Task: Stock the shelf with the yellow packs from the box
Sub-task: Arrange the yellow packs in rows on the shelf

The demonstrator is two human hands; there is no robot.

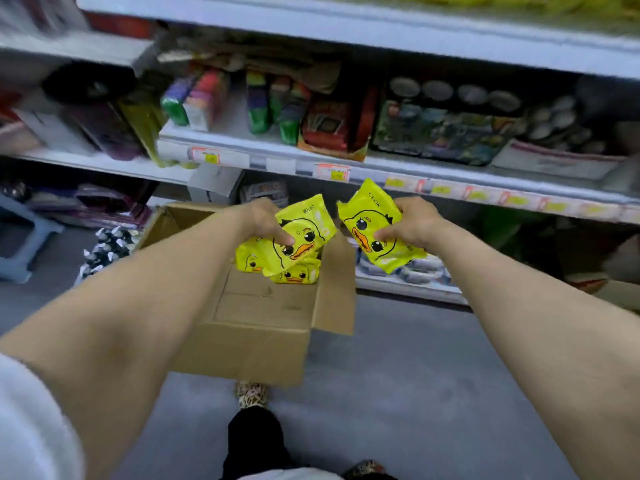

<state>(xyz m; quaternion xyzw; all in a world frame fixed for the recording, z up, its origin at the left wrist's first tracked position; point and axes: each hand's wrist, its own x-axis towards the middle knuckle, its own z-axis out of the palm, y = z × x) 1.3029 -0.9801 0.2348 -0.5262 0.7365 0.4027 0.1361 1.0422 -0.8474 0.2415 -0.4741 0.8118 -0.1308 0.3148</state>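
An open cardboard box sits on a grey floor, just in front of a store shelf. The box's right flap stands up, and the near half of its bottom is bare. Open floor spreads to the right of the box and back toward the viewer, where a patterned shoe shows just behind the near wall. The shelf's front edge, lined with price tags, runs across above the hands. The tier above it is crowded with blurred, colourful goods. To the left of the box lie black-and-white items, and beyond them stands a blue stool. To the right, a low ledge holds pale packets. More yellow duck packs lie at the far end of the box. Both bare arms reach forward over the box. The left hand holds a pack above those in the box, with the thumb pressed on its printed face and the fingers hidden behind it. The right hand holds another pack past the raised flap, tilted, pinched between the thumb in front and curled fingers on its edge. The two held packs are close together but do not touch.
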